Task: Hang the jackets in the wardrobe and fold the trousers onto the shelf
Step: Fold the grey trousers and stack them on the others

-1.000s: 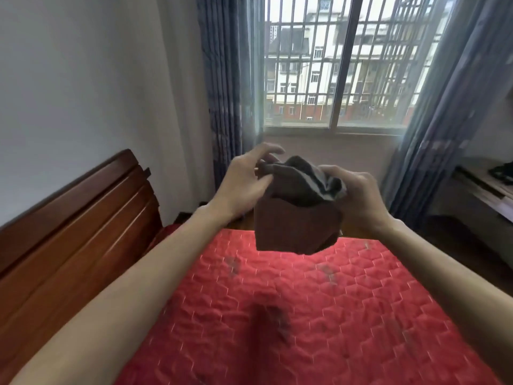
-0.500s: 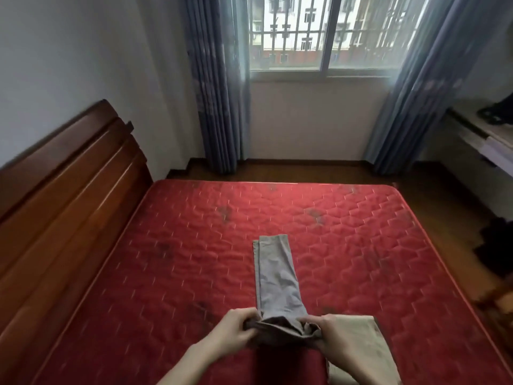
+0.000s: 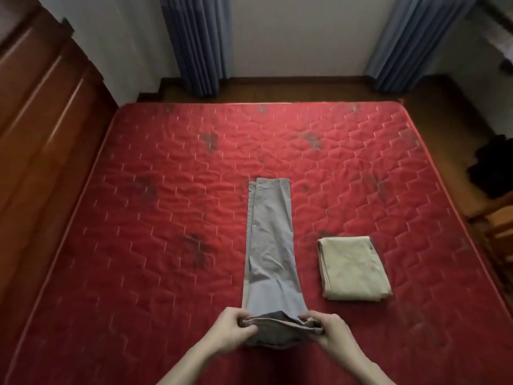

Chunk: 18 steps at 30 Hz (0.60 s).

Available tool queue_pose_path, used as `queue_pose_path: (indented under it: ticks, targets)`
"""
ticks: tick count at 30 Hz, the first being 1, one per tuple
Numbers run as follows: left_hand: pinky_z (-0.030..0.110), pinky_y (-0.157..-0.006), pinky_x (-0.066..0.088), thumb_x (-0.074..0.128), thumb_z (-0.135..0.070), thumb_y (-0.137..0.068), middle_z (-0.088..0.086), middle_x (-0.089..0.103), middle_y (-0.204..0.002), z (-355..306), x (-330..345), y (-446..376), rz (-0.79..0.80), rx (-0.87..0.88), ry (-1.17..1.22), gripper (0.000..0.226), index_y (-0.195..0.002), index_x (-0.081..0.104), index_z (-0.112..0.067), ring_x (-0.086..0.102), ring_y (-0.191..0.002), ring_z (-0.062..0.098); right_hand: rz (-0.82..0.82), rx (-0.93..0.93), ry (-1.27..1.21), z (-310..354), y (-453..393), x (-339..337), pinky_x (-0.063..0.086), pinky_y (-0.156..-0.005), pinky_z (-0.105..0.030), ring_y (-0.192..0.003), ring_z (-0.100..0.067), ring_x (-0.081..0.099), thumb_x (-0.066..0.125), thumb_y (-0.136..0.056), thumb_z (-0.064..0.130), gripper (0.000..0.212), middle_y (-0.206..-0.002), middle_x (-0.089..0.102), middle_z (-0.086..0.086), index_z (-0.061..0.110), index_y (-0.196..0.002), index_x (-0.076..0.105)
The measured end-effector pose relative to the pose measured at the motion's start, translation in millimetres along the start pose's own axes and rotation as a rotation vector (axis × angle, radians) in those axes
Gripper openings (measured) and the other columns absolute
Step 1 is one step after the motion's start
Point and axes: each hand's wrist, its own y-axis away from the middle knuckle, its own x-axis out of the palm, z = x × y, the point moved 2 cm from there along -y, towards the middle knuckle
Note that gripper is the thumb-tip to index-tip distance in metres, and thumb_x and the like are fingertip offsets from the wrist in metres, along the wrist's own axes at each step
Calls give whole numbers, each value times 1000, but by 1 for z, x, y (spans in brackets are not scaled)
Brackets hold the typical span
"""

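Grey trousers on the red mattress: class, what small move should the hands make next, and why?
Probably carry the waistband end forward toward the far hems, folding the grey trousers in half. They lie stretched out flat on the mattress, the left hand and right hand each pinch a waistband corner, and the beige trousers beside them are already a compact fold.

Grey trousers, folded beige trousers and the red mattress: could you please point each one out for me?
Grey trousers (image 3: 270, 245), head view, middle of the flat leg.
Folded beige trousers (image 3: 352, 269), head view, centre of the top layer.
Red mattress (image 3: 155, 207), head view, bare quilted surface on the left.
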Motion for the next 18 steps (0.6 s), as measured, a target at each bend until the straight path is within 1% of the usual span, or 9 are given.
queue_pose_path:
  ticks: [2, 4, 5, 7, 10, 13, 15, 16, 18]
  targets:
    - [25, -57, 37, 71, -21, -78, -13, 53, -55, 22, 14, -5, -16, -49, 51, 15, -63, 69, -22, 45, -56, -2, 23, 47, -6, -11, -3, 15, 50, -73, -16, -88, 18, 67, 73, -72, 47, 37, -81, 68, 41, 72, -98, 64]
    - [20, -58, 40, 73, -16, -84, -15, 57, -55, 42, 28, -12, -42, -80, 97, 29, -61, 71, -33, 48, -57, -5, 28, 52, 21, -25, -8, 32, 50, -76, -17, -92, 16, 67, 66, -70, 50, 43, -79, 65, 46, 77, -102, 59]
    - [19, -59, 41, 73, -17, -85, -16, 59, -57, 52, 34, -17, -55, -95, 112, 28, -63, 71, -35, 49, -58, -6, 25, 57, 14, -33, -11, 42, 51, -78, -18, -93, 15, 67, 65, -70, 52, 42, -79, 64, 48, 80, -99, 58]
    - [21, -62, 43, 73, -18, -87, -17, 61, -61, 70, 47, -27, -77, -116, 139, 20, -70, 69, -28, 51, -61, -5, 20, 66, -13, -52, -17, 62, 56, -81, -25, -94, 10, 70, 63, -71, 58, 34, -87, 66, 47, 80, -96, 57]
    - [23, -68, 45, 67, -25, -94, -20, 62, -70, 95, 61, -42, -57, -107, 101, 18, -78, 58, -26, 53, -68, -3, 10, 79, -73, -81, -28, 88, 58, -85, -34, -96, 9, 71, 67, -79, 54, 26, -99, 72, 38, 70, -99, 65]
    - [32, -77, 49, 58, -40, -97, -14, 60, -76, 117, 69, -60, -59, -93, 34, 20, -85, 49, -27, 54, -73, 1, -10, 126, -131, -102, -42, 108, 58, -78, -38, -84, 3, 72, 73, -83, 50, 17, -89, 75, 25, 54, -100, 72]
    - [31, -74, 47, 58, -38, -101, -14, 57, -73, 126, 72, -79, -98, -97, 32, 22, -85, 48, -26, 51, -71, 2, -71, 174, -216, -117, -56, 118, 58, -76, -41, -82, -5, 73, 75, -77, 53, 24, -83, 76, 13, 41, -98, 75]
    - [28, -71, 44, 59, -35, -102, -15, 54, -70, 129, 74, -88, -136, -96, 58, 23, -85, 49, -24, 49, -68, 1, -71, 198, -276, -124, -62, 124, 59, -78, -41, -85, -4, 73, 79, -74, 52, 29, -87, 76, 10, 38, -99, 76]
    - [23, -67, 41, 65, -30, -101, -16, 52, -67, 133, 78, -111, -222, -107, 148, 25, -84, 52, -17, 46, -66, -1, -2, 195, -362, -135, -77, 134, 58, -90, -33, -103, -2, 73, 89, -73, 47, 44, -106, 78, 12, 36, -112, 74]
